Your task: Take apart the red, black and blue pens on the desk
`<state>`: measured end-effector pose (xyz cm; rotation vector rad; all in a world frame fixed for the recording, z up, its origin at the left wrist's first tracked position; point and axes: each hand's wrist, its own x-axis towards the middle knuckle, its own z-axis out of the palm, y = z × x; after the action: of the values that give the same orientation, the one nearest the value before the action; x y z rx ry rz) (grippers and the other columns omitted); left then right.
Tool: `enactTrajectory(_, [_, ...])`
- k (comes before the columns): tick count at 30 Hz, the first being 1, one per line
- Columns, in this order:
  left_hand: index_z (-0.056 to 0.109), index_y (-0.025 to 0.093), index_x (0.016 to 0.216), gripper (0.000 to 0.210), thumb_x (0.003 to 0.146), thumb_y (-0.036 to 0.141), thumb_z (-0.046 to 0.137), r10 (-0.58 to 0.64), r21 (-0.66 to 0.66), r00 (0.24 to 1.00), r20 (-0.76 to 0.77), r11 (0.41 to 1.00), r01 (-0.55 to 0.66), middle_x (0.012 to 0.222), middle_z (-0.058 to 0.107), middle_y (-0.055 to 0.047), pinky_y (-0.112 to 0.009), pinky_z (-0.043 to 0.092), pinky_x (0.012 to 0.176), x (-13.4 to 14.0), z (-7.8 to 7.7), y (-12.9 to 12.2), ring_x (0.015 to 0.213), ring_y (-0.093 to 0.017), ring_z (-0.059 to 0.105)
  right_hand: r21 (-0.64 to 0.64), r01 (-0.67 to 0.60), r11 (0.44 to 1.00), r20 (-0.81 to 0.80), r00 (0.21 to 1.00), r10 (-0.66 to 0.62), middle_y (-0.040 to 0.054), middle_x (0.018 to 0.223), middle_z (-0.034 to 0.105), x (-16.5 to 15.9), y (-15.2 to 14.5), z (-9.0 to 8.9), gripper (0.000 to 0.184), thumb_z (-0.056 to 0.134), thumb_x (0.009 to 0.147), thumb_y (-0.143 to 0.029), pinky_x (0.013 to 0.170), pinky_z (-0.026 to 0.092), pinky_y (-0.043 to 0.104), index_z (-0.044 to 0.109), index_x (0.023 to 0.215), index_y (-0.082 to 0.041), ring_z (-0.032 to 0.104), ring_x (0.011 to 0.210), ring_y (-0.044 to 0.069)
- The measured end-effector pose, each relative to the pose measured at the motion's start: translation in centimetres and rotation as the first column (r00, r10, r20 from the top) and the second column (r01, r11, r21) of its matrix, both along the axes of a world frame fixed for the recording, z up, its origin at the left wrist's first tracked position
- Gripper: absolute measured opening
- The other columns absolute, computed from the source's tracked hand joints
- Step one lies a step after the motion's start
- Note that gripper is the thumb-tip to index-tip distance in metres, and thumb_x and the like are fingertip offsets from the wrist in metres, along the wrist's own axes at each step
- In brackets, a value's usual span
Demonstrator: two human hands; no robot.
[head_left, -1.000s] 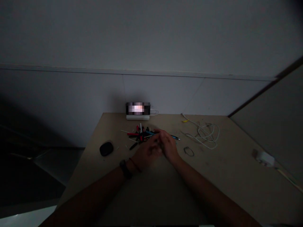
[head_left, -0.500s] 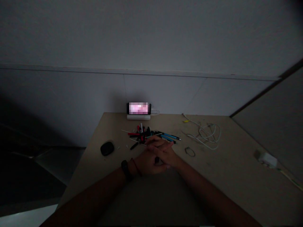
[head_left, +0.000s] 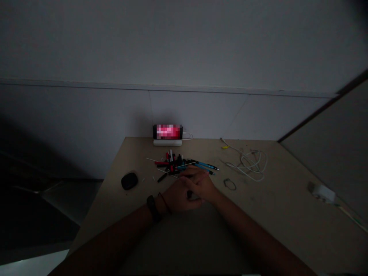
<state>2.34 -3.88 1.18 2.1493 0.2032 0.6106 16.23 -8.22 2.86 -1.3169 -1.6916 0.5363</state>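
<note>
My left hand point(head_left: 178, 196) and my right hand point(head_left: 203, 187) are clasped together over the table, the right one's fingers folded across the left. A small dark patch shows between the palms; I cannot tell if it is a gap or an object. On the left wrist are a black watch point(head_left: 153, 207) and a thin red string bracelet point(head_left: 165, 203). Just beyond the fingertips lies a loose pile of pens point(head_left: 171, 163), red, black, white and blue, partly hidden by the hands. A phone point(head_left: 168, 132) with a lit, blurred screen leans on a white block point(head_left: 167, 142) by the wall.
A black rounded case point(head_left: 129, 181) lies left of the hands on the wooden table point(head_left: 112, 207). To the right are a small ring-shaped band point(head_left: 230, 184) and a tangled white cable point(head_left: 250, 166). Farther right sits a white power socket point(head_left: 324, 193) with a cord. The room is dim.
The hands stay clasped, with the far fingers folded down slightly more. The phone screen has turned from pale pink to red. The pens and cable lie as before.
</note>
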Motion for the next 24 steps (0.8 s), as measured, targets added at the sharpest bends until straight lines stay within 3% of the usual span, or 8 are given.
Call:
enactTrajectory(4, [0.03,0.023,0.156,0.089,0.077,0.025,0.072,-0.011,0.02,1.0,-0.014,1.0,0.011,0.133,0.063,-0.013,-0.046,0.048,0.104,-0.14,0.22,-0.13,0.123,-0.03,0.059,-0.006,0.055,0.998,0.099,0.994,-0.054,0.0061,0.08,0.072,0.22,-0.28,-0.29,0.028,0.058,0.09,-0.042,0.066,0.052,0.032,0.073,0.086,-0.019,0.066,0.073,0.019])
enactTrajectory(10, [0.029,0.026,0.157,0.091,0.077,0.022,0.071,-0.046,0.046,0.996,0.076,0.998,0.042,0.145,0.055,-0.014,-0.046,0.047,0.106,-0.13,0.04,0.03,0.128,-0.029,0.056,-0.013,0.08,0.997,0.089,0.993,-0.078,0.0064,0.075,0.074,0.01,-0.6,-0.38,0.026,0.06,0.087,-0.04,0.061,0.052,0.029,0.073,0.078,-0.02,0.068,0.069,0.019])
enactTrajectory(24, [0.043,0.025,0.151,0.077,0.079,0.028,0.071,-0.039,-0.121,0.995,0.088,0.991,0.049,0.147,0.053,-0.012,-0.049,0.043,0.11,-0.11,0.8,-0.23,0.134,-0.031,0.05,-0.016,0.118,0.993,0.031,0.993,-0.118,0.0054,0.067,0.072,-0.1,-0.51,-0.93,0.023,0.067,0.082,-0.041,0.053,0.049,0.03,0.072,0.07,-0.022,0.066,0.06,0.02])
